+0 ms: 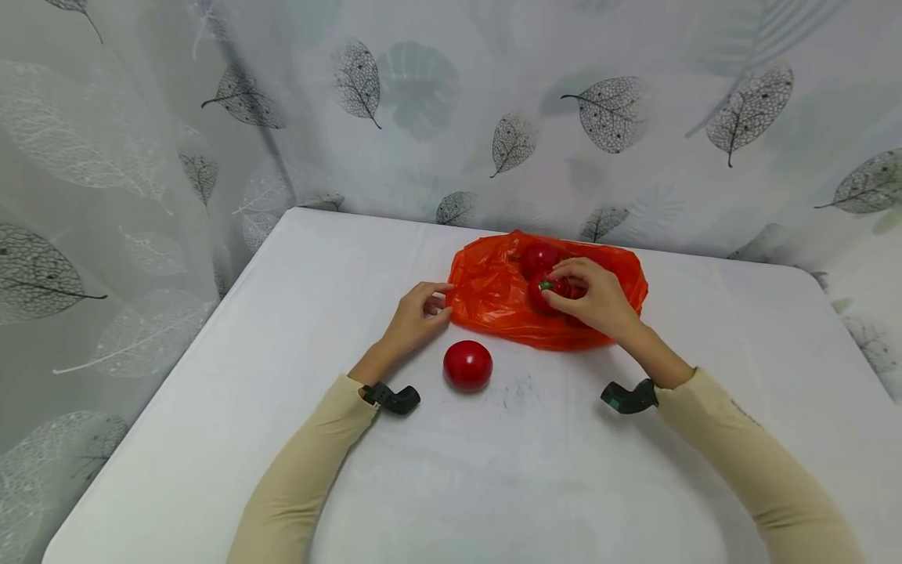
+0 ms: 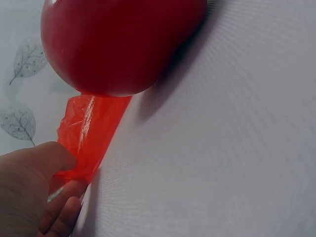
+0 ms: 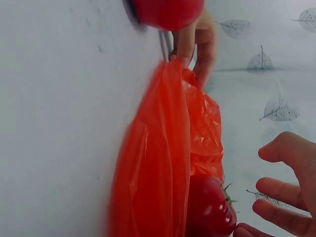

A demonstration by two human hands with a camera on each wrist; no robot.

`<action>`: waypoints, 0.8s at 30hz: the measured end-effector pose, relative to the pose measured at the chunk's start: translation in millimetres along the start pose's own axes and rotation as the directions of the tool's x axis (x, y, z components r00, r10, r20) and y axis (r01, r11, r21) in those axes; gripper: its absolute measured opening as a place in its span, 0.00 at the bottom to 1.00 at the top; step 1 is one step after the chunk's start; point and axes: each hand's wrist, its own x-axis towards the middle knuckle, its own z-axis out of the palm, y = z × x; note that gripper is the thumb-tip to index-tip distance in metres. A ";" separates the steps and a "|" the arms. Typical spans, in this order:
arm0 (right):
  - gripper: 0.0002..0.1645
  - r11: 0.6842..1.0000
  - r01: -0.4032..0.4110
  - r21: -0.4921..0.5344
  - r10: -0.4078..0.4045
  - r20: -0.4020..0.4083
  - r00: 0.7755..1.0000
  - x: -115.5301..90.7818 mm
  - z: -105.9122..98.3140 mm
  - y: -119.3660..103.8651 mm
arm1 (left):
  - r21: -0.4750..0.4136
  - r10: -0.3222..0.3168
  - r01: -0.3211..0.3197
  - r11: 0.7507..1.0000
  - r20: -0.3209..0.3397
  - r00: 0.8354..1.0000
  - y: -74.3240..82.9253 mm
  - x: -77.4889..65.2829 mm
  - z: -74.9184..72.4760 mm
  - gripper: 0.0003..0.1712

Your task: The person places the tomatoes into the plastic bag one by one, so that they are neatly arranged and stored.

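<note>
An orange-red plastic bag (image 1: 486, 290) lies spread toward the back of the table. My left hand (image 1: 416, 317) pinches its left edge between thumb and fingers, as the left wrist view shows. Several tomatoes rest on or in the bag, among them one with a green stem (image 3: 210, 205) and another behind it (image 1: 539, 257). Over these hovers my right hand (image 1: 595, 298), fingers spread and bent a little, one fingertip right at the stemmed tomato. Another red tomato (image 1: 468, 366) sits on the table in front of the bag, nearer the left hand.
The white table (image 1: 535, 478) runs out on all sides of the bag. Behind it hangs a pale curtain (image 1: 451, 102) with leaf prints, close to the back edge. Each wrist wears a dark camera mount, the left one (image 1: 395, 399) close to the loose tomato.
</note>
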 end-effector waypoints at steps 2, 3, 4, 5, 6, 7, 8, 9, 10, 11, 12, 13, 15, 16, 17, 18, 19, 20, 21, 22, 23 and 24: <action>0.19 1.000 0.012 -0.013 -0.012 -0.002 1.000 -1.6 2.3 -2.2 | -0.002 -0.002 0.002 1.000 0.001 1.000 0.0 -0.2 -0.7 0.23; 0.19 1.000 0.017 -0.017 -0.017 -0.005 1.000 -2.6 3.5 -3.2 | -0.003 -0.002 0.002 1.000 0.002 1.000 0.0 -0.3 -0.9 0.23; 0.19 1.000 0.023 -0.020 -0.023 -0.009 1.000 -3.6 5.0 -3.8 | -0.005 -0.002 0.002 1.000 0.002 1.000 -0.1 -0.3 -0.9 0.23; 0.19 0.999 0.031 -0.024 -0.031 -0.015 0.999 -4.8 6.6 -4.7 | -0.006 -0.002 0.002 1.000 0.002 1.000 -0.2 -0.3 -1.0 0.23; 0.19 0.999 0.040 -0.023 -0.041 -0.019 0.999 -5.9 8.3 -5.7 | -0.007 -0.002 0.002 1.000 0.001 1.000 -0.3 -0.2 -0.9 0.23; 0.19 0.998 0.054 -0.022 -0.055 -0.024 0.998 -7.1 10.3 -6.9 | -0.009 0.000 0.000 1.000 0.001 1.000 -0.5 -0.3 -0.9 0.23; 0.18 0.998 0.068 -0.017 -0.068 -0.028 0.997 -8.4 12.6 -7.7 | -0.010 0.001 -0.001 1.000 0.000 1.000 -0.4 -0.4 -0.8 0.23; 0.18 0.997 0.078 -0.013 -0.078 -0.031 0.996 -10.0 14.9 -9.3 | -0.011 0.003 -0.003 1.000 -0.001 1.000 -0.8 -0.5 -0.6 0.23; 0.18 0.996 0.087 -0.009 -0.087 -0.032 0.996 -11.9 17.2 -10.7 | -0.010 0.003 -0.003 1.000 0.000 1.000 -0.7 -0.4 -0.2 0.23; 0.18 0.996 0.095 0.000 -0.095 -0.030 0.995 -13.7 19.4 -12.6 | -0.010 0.005 -0.005 1.000 0.002 1.000 -0.7 -0.4 0.1 0.23; 0.17 0.995 0.097 0.014 -0.097 -0.024 0.995 -15.3 21.8 -14.8 | -0.009 0.006 -0.006 1.000 0.002 1.000 -0.6 -0.4 0.3 0.23; 0.17 0.995 0.095 0.028 -0.095 -0.018 0.995 -16.8 24.2 -16.7 | -0.009 0.009 -0.009 1.000 0.001 1.000 -0.4 -0.6 0.4 0.23; 0.18 0.995 0.083 0.064 -0.083 0.005 0.997 -19.2 28.7 -21.9 | -0.010 0.008 -0.008 1.000 -0.002 1.000 -0.2 -1.2 0.4 0.22; 0.19 0.994 0.074 0.083 -0.076 0.021 0.997 -20.0 30.7 -24.6 | -0.012 0.009 -0.009 1.000 -0.003 1.000 0.1 -1.6 0.3 0.22; 0.19 0.993 0.063 0.103 -0.067 0.039 0.997 -20.7 32.6 -27.3 | -0.013 0.009 -0.009 1.000 -0.003 1.000 0.6 -2.0 0.1 0.22; 0.20 0.992 0.052 0.119 -0.060 0.058 0.997 -21.3 34.2 -30.0 | -0.010 0.007 -0.007 1.000 -0.003 1.000 0.9 -2.2 -0.1 0.22; 0.21 0.990 0.042 0.136 -0.053 0.080 0.995 -22.0 35.6 -32.5 | -0.008 0.005 -0.005 1.000 0.000 1.000 1.0 -2.4 -0.3 0.23; 0.22 0.989 0.034 0.144 -0.049 0.101 0.994 -22.7 36.9 -35.2 | -0.006 0.002 -0.002 1.000 0.003 1.000 1.2 -2.4 -0.4 0.23; 0.23 0.988 0.029 0.149 -0.048 0.121 0.991 -23.0 37.8 -37.8 | -0.003 0.001 -0.001 1.000 0.005 1.000 1.5 -2.2 -0.6 0.23; 0.23 0.988 0.029 0.153 -0.051 0.141 0.989 -23.4 38.8 -40.2 | -0.002 -0.001 0.001 1.000 0.006 1.000 1.8 -1.9 -0.8 0.23; 0.24 0.987 0.032 0.158 -0.059 0.164 0.985 -23.8 39.8 -42.5 | 0.000 -0.001 0.001 1.000 0.006 1.000 2.0 -1.6 -1.0 0.23; 0.25 0.986 0.039 0.163 -0.070 0.188 0.980 -24.1 40.8 -44.5 | 0.001 -0.002 0.002 1.000 0.006 1.000 2.2 -1.2 -1.1 0.23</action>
